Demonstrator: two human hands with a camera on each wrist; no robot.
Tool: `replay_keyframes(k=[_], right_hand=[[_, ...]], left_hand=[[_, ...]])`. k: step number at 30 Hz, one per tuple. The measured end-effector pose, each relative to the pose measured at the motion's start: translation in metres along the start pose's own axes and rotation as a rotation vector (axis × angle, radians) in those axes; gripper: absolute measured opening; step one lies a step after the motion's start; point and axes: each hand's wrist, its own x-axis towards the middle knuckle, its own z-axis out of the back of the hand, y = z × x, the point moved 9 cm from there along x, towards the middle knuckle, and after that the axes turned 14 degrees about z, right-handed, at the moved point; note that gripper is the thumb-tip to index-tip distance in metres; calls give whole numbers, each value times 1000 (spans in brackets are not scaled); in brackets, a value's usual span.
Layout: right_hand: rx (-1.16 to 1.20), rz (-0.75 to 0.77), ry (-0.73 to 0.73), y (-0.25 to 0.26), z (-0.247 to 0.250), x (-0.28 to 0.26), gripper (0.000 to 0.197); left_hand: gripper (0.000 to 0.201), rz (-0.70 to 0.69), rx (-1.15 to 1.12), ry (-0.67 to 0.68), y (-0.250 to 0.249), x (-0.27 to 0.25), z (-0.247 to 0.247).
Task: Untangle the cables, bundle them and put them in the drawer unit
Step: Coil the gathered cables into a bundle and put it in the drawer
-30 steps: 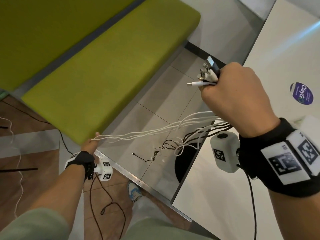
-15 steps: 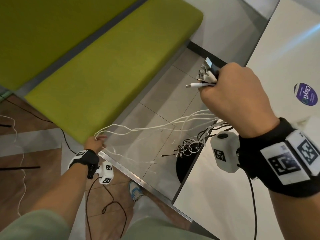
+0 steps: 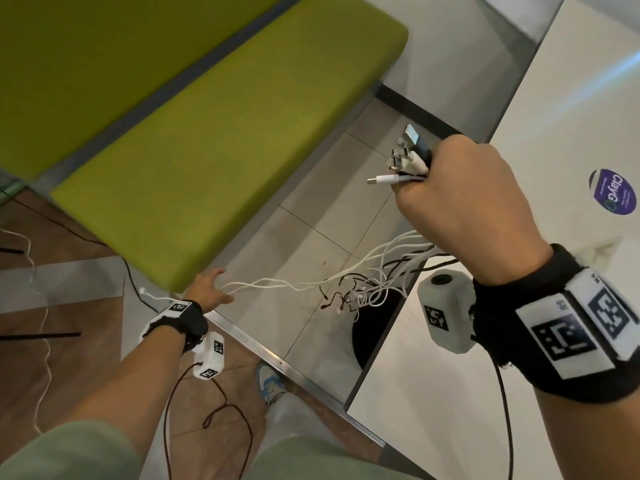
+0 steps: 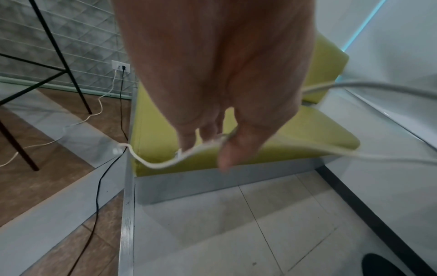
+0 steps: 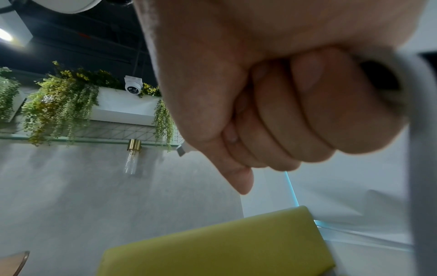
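The right hand [image 3: 464, 206], at 2 o'clock, is a fist, fingers [image 5: 307, 115] clamped on the plug ends [image 3: 407, 161] of the cables [image 3: 377, 275] (black and white), beside the white bench [image 3: 571, 109]. The strands sag toward 9 o'clock, where the left hand [image 3: 207, 289] has fingers [image 4: 227, 149] pinching 1 white cable [image 4: 165, 162] above the tiled floor [image 3: 311, 237]. Beyond lies the green seat [image 3: 207, 150].

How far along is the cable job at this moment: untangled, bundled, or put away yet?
Early. Done: the plug ends are gathered in the right hand, held in a fist. In hand: the left hand is drawing white cables out sideways near the green bench. Left: a knot of black and white cords hangs below the right hand, nothing is bundled, and no drawer unit is in view.
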Motion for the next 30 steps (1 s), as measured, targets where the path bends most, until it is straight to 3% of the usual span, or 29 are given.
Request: replay_keyframes(k=[8, 11, 14, 16, 19, 25, 27, 30], right_hand=[[85, 16, 16, 18, -8, 1, 41], [103, 30, -3, 21, -12, 2, 39], [158, 50, -22, 24, -16, 5, 35], [192, 62, -28, 28, -19, 6, 35], [228, 70, -45, 36, -26, 5, 35], [270, 64, -130, 35, -36, -4, 30], [352, 4, -181, 24, -40, -14, 24], [468, -95, -273, 2, -38, -39, 33]], left_hand=[[40, 182, 226, -173, 16, 9, 16], [40, 232, 205, -176, 21, 13, 20], [35, 187, 150, -84, 9, 11, 18], [31, 97, 69, 2, -15, 0, 14], [36, -202, -80, 138, -83, -42, 12], [51, -767, -328, 556, -225, -210, 20], [44, -862, -468, 653, -255, -262, 23], [37, -873, -612, 760, -271, -304, 10]])
